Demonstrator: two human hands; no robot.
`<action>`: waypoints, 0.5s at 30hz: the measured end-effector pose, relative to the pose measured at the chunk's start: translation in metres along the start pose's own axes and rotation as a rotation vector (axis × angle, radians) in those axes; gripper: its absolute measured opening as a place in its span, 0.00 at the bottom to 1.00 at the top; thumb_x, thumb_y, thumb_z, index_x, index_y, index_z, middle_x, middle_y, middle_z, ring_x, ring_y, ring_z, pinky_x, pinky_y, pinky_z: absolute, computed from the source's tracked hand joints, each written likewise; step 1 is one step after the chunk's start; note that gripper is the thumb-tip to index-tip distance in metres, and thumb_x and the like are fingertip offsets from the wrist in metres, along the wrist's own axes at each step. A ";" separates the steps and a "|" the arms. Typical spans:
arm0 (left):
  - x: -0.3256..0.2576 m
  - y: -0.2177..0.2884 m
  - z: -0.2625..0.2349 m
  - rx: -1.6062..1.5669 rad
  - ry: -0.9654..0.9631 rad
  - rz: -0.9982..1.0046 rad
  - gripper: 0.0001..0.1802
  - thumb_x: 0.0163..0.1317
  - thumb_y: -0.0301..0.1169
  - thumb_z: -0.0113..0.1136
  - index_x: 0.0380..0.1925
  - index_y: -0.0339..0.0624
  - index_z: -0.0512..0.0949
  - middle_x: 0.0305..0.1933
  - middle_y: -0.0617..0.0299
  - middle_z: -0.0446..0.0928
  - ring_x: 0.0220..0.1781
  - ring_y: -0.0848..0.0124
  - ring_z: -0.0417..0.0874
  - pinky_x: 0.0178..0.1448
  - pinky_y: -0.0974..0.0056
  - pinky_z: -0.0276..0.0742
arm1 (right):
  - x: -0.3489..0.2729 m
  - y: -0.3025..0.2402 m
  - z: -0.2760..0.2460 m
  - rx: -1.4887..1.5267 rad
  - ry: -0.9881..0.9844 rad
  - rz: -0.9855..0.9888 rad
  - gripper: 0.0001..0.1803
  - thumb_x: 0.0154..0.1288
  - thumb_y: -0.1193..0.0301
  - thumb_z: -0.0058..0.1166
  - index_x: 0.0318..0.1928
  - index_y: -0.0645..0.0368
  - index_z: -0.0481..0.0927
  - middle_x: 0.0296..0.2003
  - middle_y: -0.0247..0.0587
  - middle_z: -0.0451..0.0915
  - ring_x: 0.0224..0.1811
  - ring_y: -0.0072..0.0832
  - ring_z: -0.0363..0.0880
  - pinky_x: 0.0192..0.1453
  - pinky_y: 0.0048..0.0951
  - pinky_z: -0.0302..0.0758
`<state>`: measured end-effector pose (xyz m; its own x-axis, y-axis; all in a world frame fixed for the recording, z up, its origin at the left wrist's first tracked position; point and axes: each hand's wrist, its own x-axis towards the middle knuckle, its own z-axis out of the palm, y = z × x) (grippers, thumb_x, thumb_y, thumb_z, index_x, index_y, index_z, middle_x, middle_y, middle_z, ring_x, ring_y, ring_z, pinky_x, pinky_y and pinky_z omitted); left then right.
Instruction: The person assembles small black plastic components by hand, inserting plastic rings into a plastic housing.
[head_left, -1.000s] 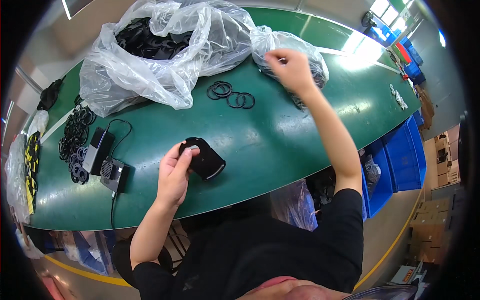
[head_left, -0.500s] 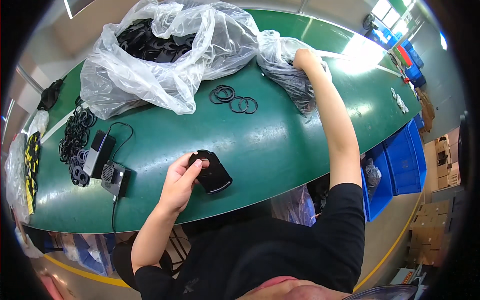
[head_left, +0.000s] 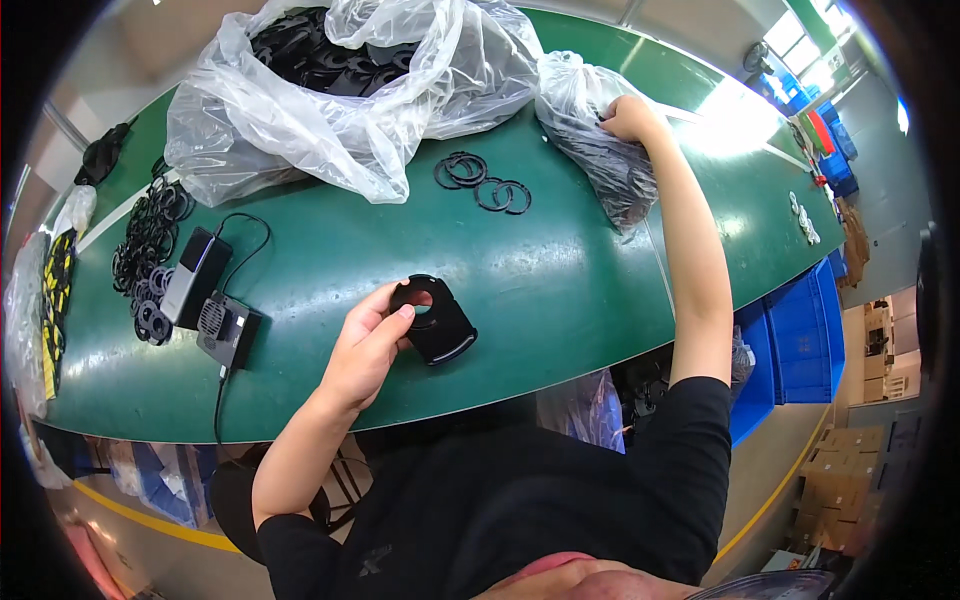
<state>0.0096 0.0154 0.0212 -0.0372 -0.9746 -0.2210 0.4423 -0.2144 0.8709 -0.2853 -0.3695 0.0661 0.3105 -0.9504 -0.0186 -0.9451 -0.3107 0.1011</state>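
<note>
**Black housing held at bench edge; right hand in parts bag**

Left hand [head_left: 368, 345] grasps a black plastic housing [head_left: 435, 320] with a round opening, resting on the green table [head_left: 560, 290]. Right hand [head_left: 628, 117] reaches into a small clear bag [head_left: 600, 150] of black parts; its grip cannot be told. Large clear bag [head_left: 340, 100] holds black rings. Loose rings [head_left: 482, 182] lie between the bags.

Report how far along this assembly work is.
Done: a batch of ringed pieces lies at the table's left end. In hand: left hand holds a black housing with a round hole; right hand reaches into the small bag. Left: four loose rings and a big bag of parts.
</note>
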 end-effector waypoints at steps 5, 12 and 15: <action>-0.001 0.000 0.000 0.031 -0.004 -0.024 0.14 0.65 0.28 0.49 0.50 0.39 0.71 0.46 0.64 0.74 0.45 0.75 0.75 0.48 0.69 0.70 | -0.011 -0.005 0.001 0.127 0.124 -0.047 0.15 0.45 0.63 0.62 0.33 0.58 0.82 0.32 0.46 0.82 0.38 0.39 0.80 0.44 0.34 0.75; 0.000 -0.005 -0.005 0.057 -0.024 -0.006 0.18 0.65 0.29 0.50 0.55 0.40 0.69 0.47 0.66 0.75 0.43 0.80 0.74 0.43 0.74 0.68 | -0.016 0.009 0.001 0.400 0.392 -0.047 0.13 0.49 0.70 0.60 0.39 0.55 0.82 0.31 0.46 0.83 0.37 0.41 0.81 0.46 0.33 0.76; -0.001 -0.006 -0.007 0.095 -0.023 -0.006 0.18 0.65 0.29 0.50 0.55 0.40 0.69 0.46 0.67 0.76 0.43 0.81 0.73 0.42 0.75 0.67 | -0.027 0.004 -0.010 0.525 0.456 -0.057 0.19 0.51 0.70 0.60 0.47 0.54 0.80 0.31 0.42 0.83 0.35 0.35 0.82 0.45 0.30 0.76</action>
<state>0.0128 0.0186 0.0131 -0.0602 -0.9742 -0.2173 0.3552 -0.2244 0.9075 -0.2967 -0.3453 0.0775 0.2644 -0.8674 0.4217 -0.8146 -0.4349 -0.3838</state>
